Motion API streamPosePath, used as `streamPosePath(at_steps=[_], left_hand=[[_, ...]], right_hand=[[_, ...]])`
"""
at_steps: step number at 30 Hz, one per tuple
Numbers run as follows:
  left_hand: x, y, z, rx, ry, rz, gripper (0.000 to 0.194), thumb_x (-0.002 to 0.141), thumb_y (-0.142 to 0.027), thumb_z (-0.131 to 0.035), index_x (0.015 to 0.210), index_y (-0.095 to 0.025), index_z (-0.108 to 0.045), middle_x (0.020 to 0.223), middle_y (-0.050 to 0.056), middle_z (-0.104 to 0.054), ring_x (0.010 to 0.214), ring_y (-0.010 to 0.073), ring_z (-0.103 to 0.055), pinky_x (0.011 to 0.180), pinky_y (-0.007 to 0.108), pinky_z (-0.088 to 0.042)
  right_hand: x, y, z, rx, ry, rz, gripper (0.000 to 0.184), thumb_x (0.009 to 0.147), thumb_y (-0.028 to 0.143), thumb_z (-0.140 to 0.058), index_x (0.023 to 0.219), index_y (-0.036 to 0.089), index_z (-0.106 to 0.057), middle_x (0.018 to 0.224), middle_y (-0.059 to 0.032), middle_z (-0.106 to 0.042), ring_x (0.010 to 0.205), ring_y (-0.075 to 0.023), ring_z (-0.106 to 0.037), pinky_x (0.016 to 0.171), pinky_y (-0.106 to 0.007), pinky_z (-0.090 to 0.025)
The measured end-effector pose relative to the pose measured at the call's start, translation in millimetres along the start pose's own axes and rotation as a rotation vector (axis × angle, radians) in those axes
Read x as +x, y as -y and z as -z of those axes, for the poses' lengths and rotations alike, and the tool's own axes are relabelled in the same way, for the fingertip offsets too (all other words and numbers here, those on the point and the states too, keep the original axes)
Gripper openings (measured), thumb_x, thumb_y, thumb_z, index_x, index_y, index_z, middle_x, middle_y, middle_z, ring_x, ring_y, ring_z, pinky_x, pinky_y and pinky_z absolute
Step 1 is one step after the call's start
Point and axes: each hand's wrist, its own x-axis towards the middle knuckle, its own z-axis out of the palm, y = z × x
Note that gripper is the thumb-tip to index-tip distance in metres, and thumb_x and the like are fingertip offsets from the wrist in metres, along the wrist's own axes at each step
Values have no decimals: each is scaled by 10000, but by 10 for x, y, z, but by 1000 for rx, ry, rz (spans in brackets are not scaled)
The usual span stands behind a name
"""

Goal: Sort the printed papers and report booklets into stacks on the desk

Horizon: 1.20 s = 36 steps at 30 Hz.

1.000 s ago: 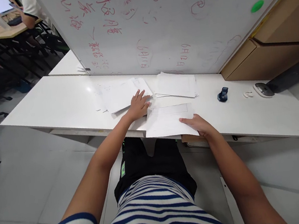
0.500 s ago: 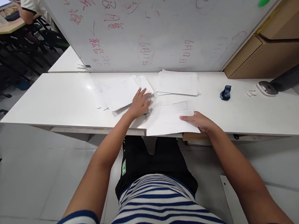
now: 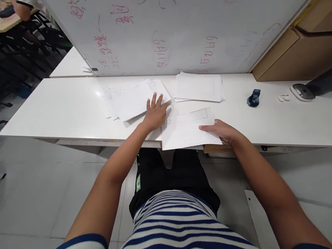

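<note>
My right hand (image 3: 223,130) pinches the right edge of a white sheet of paper (image 3: 188,131), thumb on top and the other fingers underneath. This sheet lies at the front of the white table and reaches over its edge; a drawn rectangle shows near its far side. My left hand (image 3: 155,113) is spread, fingers apart, over the near right corner of a loose paper pile (image 3: 134,100). Whether it presses on the pile I cannot tell. A second paper stack (image 3: 197,87) lies behind the held sheet, to the right of the first pile.
A whiteboard (image 3: 141,29) with red writing stands along the back of the white table (image 3: 45,112). To the right are a dark blue watch-like object (image 3: 253,98), small white earbuds (image 3: 283,97), a grey-and-white mouse-like object (image 3: 302,92) and cardboard boxes (image 3: 303,53). Another person's arm (image 3: 22,10) shows at far left.
The camera view has shifted slightly. My left hand's fingers are a little more spread and raised over the pile. My right hand keeps its hold on the sheet in nearly the same place.
</note>
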Motion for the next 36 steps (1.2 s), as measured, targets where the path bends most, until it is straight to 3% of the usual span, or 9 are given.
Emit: streamPosePath(at_steps=[4,8,16,25,36], left_hand=[[27,9,-43,83,61,-37,408,946,-295,-373,1342,-261,-469,1599,22,-171,1476,299,76,1152,588,98],[21,1,1,177,135,0,436,961,-280,-315,1381,-248,-427,1607,32,-139,1475,301,78,1161,592,27],[-7,8,69,122,35,18,432,953,-300,-335,1349,-231,-495,1548,44,-310,1475,283,-79,1188,493,-174],[-3,64,18,90,42,-6,450,948,-308,-329,1366,-231,-476,1548,49,-315,1474,292,-89,1174,533,-202],[-3,30,45,105,69,-10,458,942,-271,-338,1376,-193,-463,1544,79,-315,1472,291,-102,1180,503,-203]], right_hand=[[3,-12,16,-11,13,-5,509,650,351,-829,1083,132,-675,1003,-126,-743,880,-278,-712,808,-408,-584],[-27,3,8,-15,-12,-14,512,654,317,-834,1099,127,-668,958,-122,-751,883,-275,-708,795,-367,-587],[-104,25,-34,-55,-51,3,517,661,318,-827,1112,130,-658,916,-112,-755,873,-274,-706,775,-355,-588],[3,-21,-23,-90,57,17,564,662,417,-811,1118,132,-639,1049,-134,-729,891,-258,-710,788,-358,-584],[62,-26,-14,-90,85,16,511,656,382,-817,1090,155,-668,1061,-113,-731,911,-259,-707,823,-365,-584]])
